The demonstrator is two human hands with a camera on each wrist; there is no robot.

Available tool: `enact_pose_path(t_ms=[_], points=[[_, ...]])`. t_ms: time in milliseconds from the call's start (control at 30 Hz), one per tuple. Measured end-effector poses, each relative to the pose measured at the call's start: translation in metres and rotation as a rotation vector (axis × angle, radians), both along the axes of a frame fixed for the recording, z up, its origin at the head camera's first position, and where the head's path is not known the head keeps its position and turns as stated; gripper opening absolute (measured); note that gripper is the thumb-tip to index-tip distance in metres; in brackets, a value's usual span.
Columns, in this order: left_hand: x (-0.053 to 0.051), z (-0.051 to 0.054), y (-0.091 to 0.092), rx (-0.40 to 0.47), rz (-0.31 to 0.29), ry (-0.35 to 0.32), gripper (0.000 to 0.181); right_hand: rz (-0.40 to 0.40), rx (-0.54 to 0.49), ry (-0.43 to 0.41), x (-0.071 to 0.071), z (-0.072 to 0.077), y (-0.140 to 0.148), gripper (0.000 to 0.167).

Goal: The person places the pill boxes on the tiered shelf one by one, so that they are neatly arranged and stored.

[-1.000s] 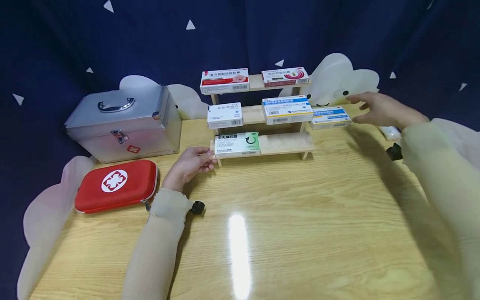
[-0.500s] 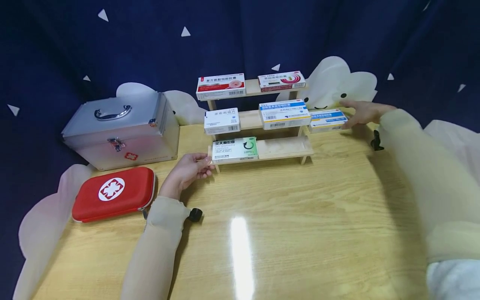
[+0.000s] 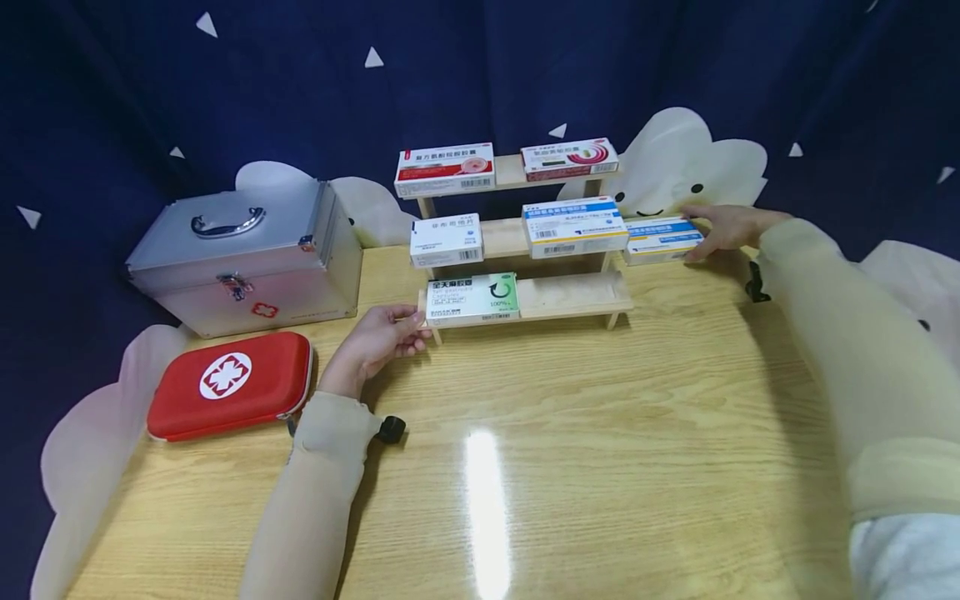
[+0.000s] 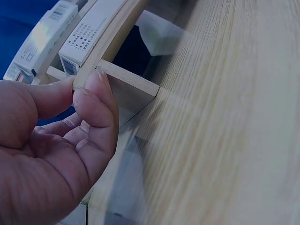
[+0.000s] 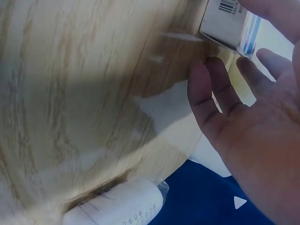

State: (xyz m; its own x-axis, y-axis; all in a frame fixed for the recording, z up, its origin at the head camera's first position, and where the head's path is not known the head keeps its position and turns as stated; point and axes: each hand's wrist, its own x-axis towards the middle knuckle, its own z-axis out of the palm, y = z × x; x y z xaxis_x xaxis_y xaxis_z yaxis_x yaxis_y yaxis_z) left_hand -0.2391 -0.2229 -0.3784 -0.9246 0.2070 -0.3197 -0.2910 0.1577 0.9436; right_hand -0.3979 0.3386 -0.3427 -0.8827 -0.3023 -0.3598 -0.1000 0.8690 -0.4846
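Note:
My left hand (image 3: 378, 340) pinches the left end of the bottom tier of a three-step wooden display rack (image 3: 573, 293) between thumb and index finger. The left wrist view shows this hand (image 4: 70, 136) close up. At the rack's right side, my right hand (image 3: 731, 232) holds the end of a blue-and-white medicine box (image 3: 660, 240), thumb at the front and fingers behind. In the right wrist view, only that box's end (image 5: 225, 23) shows beside the hand (image 5: 262, 122). A green-and-white medicine box (image 3: 472, 297) lies on the bottom tier.
Other medicine boxes stand on the rack: a white one (image 3: 447, 240), a blue-and-white one (image 3: 574, 227) and two red-and-white ones above. A silver case (image 3: 247, 258) and red first-aid pouch (image 3: 232, 386) sit left. A plastic-wrapped white roll (image 5: 117, 206) lies near the right wrist.
My right hand has moved left and come onto the end of the blue-and-white box. The left hand keeps its hold on the rack. The head view has shifted slightly.

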Motion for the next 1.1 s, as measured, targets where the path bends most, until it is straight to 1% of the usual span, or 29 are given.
enact_pose_path(t_ms=[167,400,567,633,733,833,967,1100], points=[[0.001,0.000,0.002,0.006,-0.008,0.004,0.046,0.038,0.035,0.045,0.004,0.002,0.000,0.105],[0.002,0.004,0.005,-0.007,-0.014,0.001,0.047,0.020,0.126,0.108,0.010,0.004,0.003,0.105],[0.002,0.004,0.006,-0.005,-0.018,0.009,0.046,-0.005,0.123,0.113,0.018,0.004,0.004,0.107],[0.002,0.003,0.007,-0.003,-0.020,0.011,0.046,-0.005,0.126,0.122,0.022,0.004,0.004,0.104],[0.003,0.003,0.006,-0.003,-0.016,0.011,0.045,-0.004,0.145,0.140,0.030,0.005,0.003,0.101],[0.003,0.003,0.005,0.000,-0.011,0.010,0.046,-0.011,0.133,0.134,0.039,0.007,0.002,0.102],[0.003,0.003,0.003,-0.002,-0.013,0.012,0.045,-0.014,0.125,0.143,0.053,0.013,0.003,0.105],[0.002,0.002,0.001,-0.009,-0.013,0.004,0.045,-0.008,0.137,0.177,0.069,0.022,0.005,0.101]])
